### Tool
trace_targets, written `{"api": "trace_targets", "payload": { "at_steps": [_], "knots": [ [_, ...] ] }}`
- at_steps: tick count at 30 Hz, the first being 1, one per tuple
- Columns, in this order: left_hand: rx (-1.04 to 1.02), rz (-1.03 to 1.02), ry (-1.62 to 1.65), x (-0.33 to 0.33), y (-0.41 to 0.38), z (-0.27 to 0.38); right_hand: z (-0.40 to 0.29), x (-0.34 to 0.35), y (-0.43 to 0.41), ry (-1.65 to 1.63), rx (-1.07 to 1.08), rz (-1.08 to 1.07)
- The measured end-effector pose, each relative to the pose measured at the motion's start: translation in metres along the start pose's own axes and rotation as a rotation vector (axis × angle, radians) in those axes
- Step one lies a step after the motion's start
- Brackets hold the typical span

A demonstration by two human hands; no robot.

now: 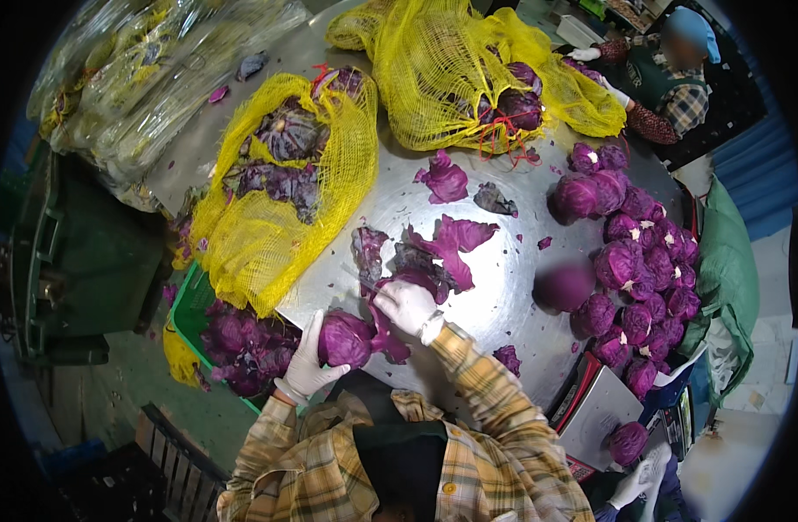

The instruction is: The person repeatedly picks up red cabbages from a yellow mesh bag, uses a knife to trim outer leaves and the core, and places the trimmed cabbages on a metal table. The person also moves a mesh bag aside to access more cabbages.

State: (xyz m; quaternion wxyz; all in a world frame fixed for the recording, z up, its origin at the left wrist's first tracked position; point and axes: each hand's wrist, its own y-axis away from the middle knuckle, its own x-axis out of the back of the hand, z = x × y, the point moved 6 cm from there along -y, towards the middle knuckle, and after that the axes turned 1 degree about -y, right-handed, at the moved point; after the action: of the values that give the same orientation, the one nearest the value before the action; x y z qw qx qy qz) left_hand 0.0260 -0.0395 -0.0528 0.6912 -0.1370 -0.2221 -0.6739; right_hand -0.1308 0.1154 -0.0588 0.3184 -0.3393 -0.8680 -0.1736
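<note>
My left hand (pixel 309 365), in a white glove, holds a red cabbage head (pixel 345 339) by its left side at the near edge of the steel table (pixel 431 375). In its white glove, my right hand (pixel 407 307) is closed over something just right of that head; a thin blade-like thing shows by its fingers, too blurred to name. A loose purple leaf (pixel 389 338) hangs between the hand and the cabbage. Torn cabbage leaves (pixel 456 241) lie beyond my right hand. A green plastic crate (pixel 189 313) with purple leaves stands below my left hand, partly under the table edge.
Yellow mesh sacks (pixel 288 241) (pixel 425 78) of cabbages lie across the far side. Many trimmed cabbages (pixel 634 261) are heaped at right, near a scale (pixel 601 408). One person (pixel 673 91) works at the far right; another's gloved hand (pixel 637 479) is at lower right. Plastic wrap (pixel 177 85) covers the upper left.
</note>
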Motion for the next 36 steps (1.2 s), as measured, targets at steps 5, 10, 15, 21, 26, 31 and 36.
{"api": "trace_targets", "payload": {
  "at_steps": [5, 10, 15, 21, 26, 31, 36],
  "knots": [
    [0.111, 0.056, -0.063, -0.013, -0.009, 0.009, -0.040, -0.029, 0.028, 0.184, 0.025, -0.190],
    [0.018, 0.151, -0.182, -0.007, -0.020, 0.002, -0.030, -0.041, 0.014, 0.336, 0.024, -0.012],
    [0.177, 0.121, 0.839, 0.008, -0.016, -0.052, 0.050, -0.038, 0.000, -0.021, -0.295, -0.096],
    [0.393, 0.020, 1.436, -0.030, -0.016, -0.027, 0.021, 0.026, 0.001, 0.071, -0.103, 0.361],
    [0.503, 0.178, 1.683, -0.029, -0.011, -0.028, 0.046, 0.080, 0.016, 0.163, -0.133, 0.488],
    [0.412, 0.216, 2.005, -0.029, -0.038, 0.032, -0.042, 0.057, 0.036, -0.231, 0.118, 0.419],
    [0.223, 0.055, 2.424, -0.049, -0.044, 0.030, -0.086, 0.023, 0.029, -0.073, 0.158, 0.294]
  ]
}}
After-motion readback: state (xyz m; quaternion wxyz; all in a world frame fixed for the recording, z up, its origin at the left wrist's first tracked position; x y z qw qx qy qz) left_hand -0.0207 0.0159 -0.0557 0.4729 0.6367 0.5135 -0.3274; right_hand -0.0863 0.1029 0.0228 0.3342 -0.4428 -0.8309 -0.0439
